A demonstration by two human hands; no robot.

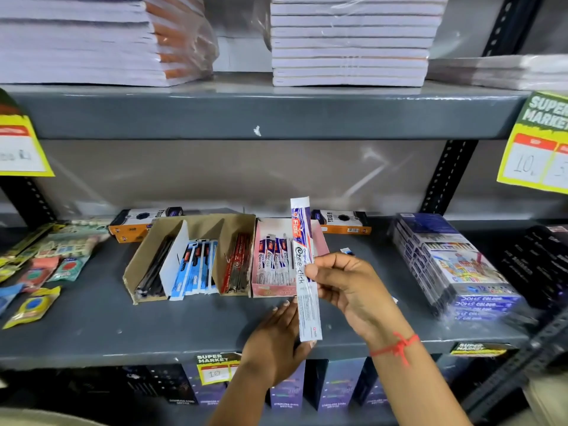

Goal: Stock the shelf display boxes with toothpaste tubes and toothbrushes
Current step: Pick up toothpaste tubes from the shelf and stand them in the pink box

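My right hand [347, 287] pinches a long white and blue "Flair Ezee-click" packet [304, 259] and holds it upright in front of the pink display box [321, 241]. That box holds several packets of the same kind, standing on end. My left hand [278, 339] lies flat on the grey shelf [92, 318] just below the packet, fingers together, touching its lower end. Left of the pink box stands a brown cardboard display box [199, 222] with blue packets, red packets and dark ones in separate compartments.
Blister packs [46, 272] lie at the shelf's left. A wrapped stack of colour-pencil boxes [455, 265] stands at the right. Orange and black boxes [138, 222] lie behind the display boxes. Stacked notebooks [350, 41] fill the shelf above. Yellow price tags [534, 146] hang at both sides.
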